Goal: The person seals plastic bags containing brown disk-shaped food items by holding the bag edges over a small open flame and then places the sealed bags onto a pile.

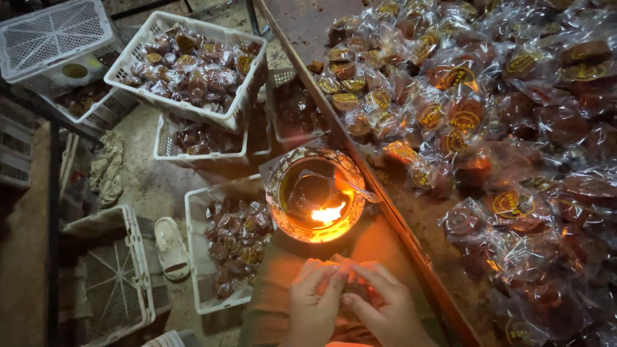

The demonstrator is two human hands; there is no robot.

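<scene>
- Down low, the left hand [313, 307] and right hand [385, 311] meet, fingers pinched narrow on a small clear-wrapped brown sweet [352, 287] held between the fingertips.
- Just beyond the fingers, a round metal bowl with a small flame [315, 195] glows orange.
- Right of the fingers, a heap of clear-wrapped brown sweets [488, 128] covers the wooden table [302, 26].
- Left of the fingers, white plastic baskets [189, 67] hold more wrapped pieces.
</scene>
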